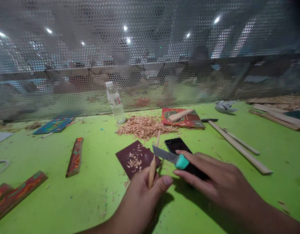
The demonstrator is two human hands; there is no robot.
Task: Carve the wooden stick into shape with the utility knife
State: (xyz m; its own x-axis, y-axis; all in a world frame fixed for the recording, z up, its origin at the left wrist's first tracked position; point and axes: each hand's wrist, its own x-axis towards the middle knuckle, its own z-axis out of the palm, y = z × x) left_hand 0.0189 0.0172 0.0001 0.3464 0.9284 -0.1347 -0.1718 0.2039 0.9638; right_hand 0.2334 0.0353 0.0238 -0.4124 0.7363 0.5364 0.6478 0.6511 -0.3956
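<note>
My left hand (146, 191) is closed round a short wooden stick (152, 172) with a whittled, pointed end facing up and away. In my right hand (213, 182) is a utility knife (182, 162) with a black and turquoise handle. Its broad blade (164, 154) points left, just above the tip of the stick; whether they touch I cannot tell. Beneath lies a dark red-brown sheet of sandpaper (125, 159), sprinkled with shavings. A black phone (178, 144) rests on the table behind the knife, partly covered by it and my right hand.
A pile of wood shavings (145, 126) and a water bottle (116, 104) stand before the perforated metal screen (145, 39). Painted boards (55, 125) and strips (75, 157) lie leftward on the green table (91, 201). A hammer (237, 146) and crumpled paper (225, 106) are right.
</note>
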